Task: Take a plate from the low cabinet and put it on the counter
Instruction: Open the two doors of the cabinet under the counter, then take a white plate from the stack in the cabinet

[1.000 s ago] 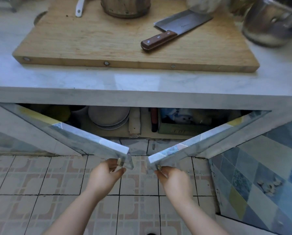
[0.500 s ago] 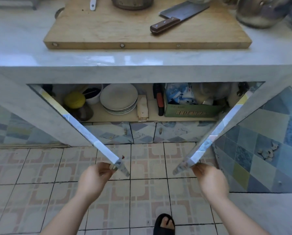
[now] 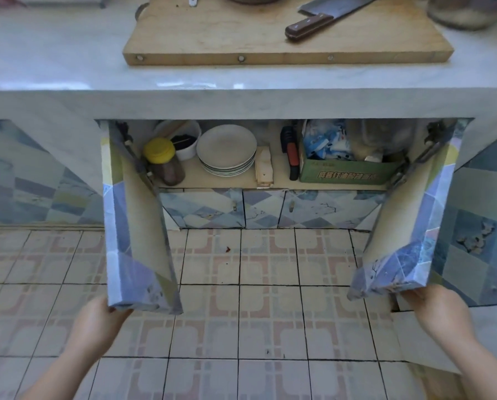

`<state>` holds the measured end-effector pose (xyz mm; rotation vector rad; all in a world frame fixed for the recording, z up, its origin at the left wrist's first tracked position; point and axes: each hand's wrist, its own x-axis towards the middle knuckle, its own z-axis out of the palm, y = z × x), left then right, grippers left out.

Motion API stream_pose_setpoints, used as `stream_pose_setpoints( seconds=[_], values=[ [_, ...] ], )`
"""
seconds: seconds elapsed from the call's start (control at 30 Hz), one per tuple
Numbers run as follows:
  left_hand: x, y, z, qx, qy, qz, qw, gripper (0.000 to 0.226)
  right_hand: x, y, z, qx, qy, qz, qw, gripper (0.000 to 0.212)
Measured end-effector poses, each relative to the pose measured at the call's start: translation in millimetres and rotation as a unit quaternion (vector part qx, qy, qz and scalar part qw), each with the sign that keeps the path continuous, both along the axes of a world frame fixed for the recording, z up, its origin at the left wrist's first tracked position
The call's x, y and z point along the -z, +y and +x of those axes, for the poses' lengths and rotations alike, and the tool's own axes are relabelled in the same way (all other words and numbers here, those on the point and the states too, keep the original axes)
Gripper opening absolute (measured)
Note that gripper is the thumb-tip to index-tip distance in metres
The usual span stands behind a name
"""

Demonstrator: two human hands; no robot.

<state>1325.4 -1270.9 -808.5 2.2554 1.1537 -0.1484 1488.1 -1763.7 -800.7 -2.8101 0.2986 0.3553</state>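
Swinging wider than a moment ago, both cabinet doors now expose the stack of plates [image 3: 226,150] on the shelf. The left hand [image 3: 101,320] grips the left door [image 3: 139,249]; the right hand [image 3: 435,311] grips the right door [image 3: 409,243]. Clear approach between door edges; bare counter [image 3: 53,53] left of the cutting board [image 3: 285,33].

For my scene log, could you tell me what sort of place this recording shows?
Most likely a home kitchen: a cleaver lies on a wooden cutting board on the counter, and the open low cabinet holds a stack of plates beside a yellow-lidded jar.
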Motion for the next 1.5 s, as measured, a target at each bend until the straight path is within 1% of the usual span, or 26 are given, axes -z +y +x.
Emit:
stream_pose_setpoints(
  seconds=[0.07, 0.13, 0.3, 0.33, 0.4, 0.43, 0.5, 0.53, 0.6, 0.63, 0.7, 0.77, 0.83, 0.9, 1.0, 1.13, 1.3, 1.5],
  values=[
    [3, 6, -8, -0.045, -0.003, -0.003, 0.999, 0.021, 0, -5, 1, 0.003, 0.003, -0.007, 1.0, 0.029],
    [5, 7, -12, -0.055, -0.002, 0.005, 0.998, 0.016, 0, -7, 2, -0.006, 0.009, -0.016, 1.0, 0.027],
    [11, -4, -17, -0.052, -0.018, 0.008, 0.998, 0.029, 3, -13, 4, -0.036, 0.033, -0.022, 0.999, 0.024],
    [10, -6, -16, -0.042, -0.025, 0.009, 0.999, 0.026, 4, -13, 6, -0.044, 0.039, -0.022, 0.998, 0.023],
    [10, -15, -19, -0.045, -0.04, -0.007, 0.998, 0.011, 5, -11, 6, -0.059, 0.053, -0.02, 0.997, 0.021],
    [9, -20, -22, -0.054, -0.027, -0.025, 0.998, 0.011, 4, -10, 3, -0.064, 0.061, -0.019, 0.996, 0.022],
    [13, -30, -35, -0.069, 0.052, -0.067, 0.994, 0.044, 4, -11, -8, -0.067, 0.079, -0.02, 0.994, 0.03],
    [14, -37, -43, -0.065, 0.106, -0.072, 0.99, 0.054, 5, -11, -17, -0.069, 0.096, -0.036, 0.992, 0.038],
    [14, -56, -51, -0.041, 0.195, -0.073, 0.977, 0.062, 8, -8, -39, -0.088, 0.145, -0.104, 0.98, 0.051],
    [13, -69, -51, -0.024, 0.213, -0.079, 0.974, 0.062, 8, -2, -49, -0.105, 0.162, -0.129, 0.973, 0.055],
    [6, -97, -44, 0.022, 0.22, -0.095, 0.971, 0.061, 5, 20, -67, -0.127, 0.186, -0.122, 0.967, 0.063],
    [-2, -122, -29, 0.067, 0.201, -0.107, 0.971, 0.062, 0, 49, -79, -0.147, 0.203, -0.103, 0.963, 0.069],
    [-12, -136, -9, 0.093, 0.163, -0.101, 0.977, 0.064, -7, 77, -81, -0.166, 0.208, -0.071, 0.961, 0.066],
    [-27, -139, 14, 0.105, 0.128, -0.081, 0.983, 0.065, -16, 102, -75, -0.192, 0.183, -0.029, 0.964, 0.063],
    [-51, -133, 45, 0.115, 0.081, -0.045, 0.989, 0.065, -32, 135, -55, -0.222, 0.121, 0.007, 0.967, 0.065],
    [-72, -115, 74, 0.126, -0.008, -0.05, 0.991, 0.068, -52, 174, -20, -0.233, 0.058, 0.03, 0.97, 0.066],
    [-83, -82, 100, 0.107, -0.103, -0.06, 0.987, 0.065, -66, 198, 23, -0.227, 0.005, 0.032, 0.973, 0.069],
    [-73, -56, 126, 0.075, -0.126, -0.058, 0.988, 0.071, -58, 216, 52, -0.226, -0.004, 0.024, 0.974, 0.069]
  ],
)
